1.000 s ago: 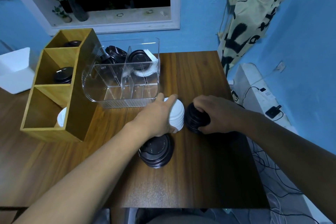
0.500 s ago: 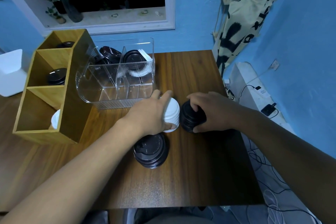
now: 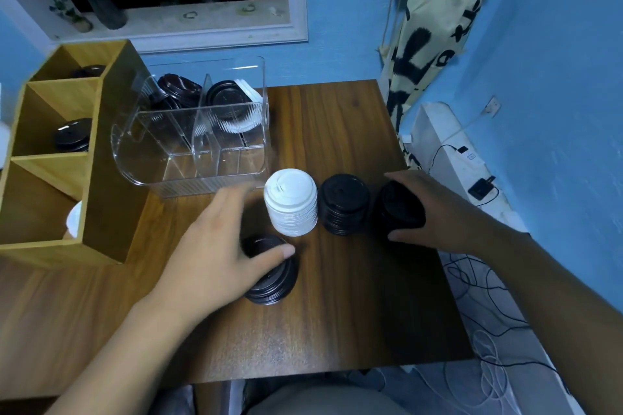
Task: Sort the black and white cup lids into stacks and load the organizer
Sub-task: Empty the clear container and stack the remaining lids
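Fingers spread on left hand, thumb atop near black stack | right hand fingers wrapped round rightmost black stack

Wooden table; on it wooden rack; clear bin; white lid stack; black lid stacks

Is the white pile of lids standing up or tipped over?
Standing up. The white pile sits on the table, its top lid facing up.

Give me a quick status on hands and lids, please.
Left hand over near black stack. Right hand grips right black stack. White stack stands untouched.
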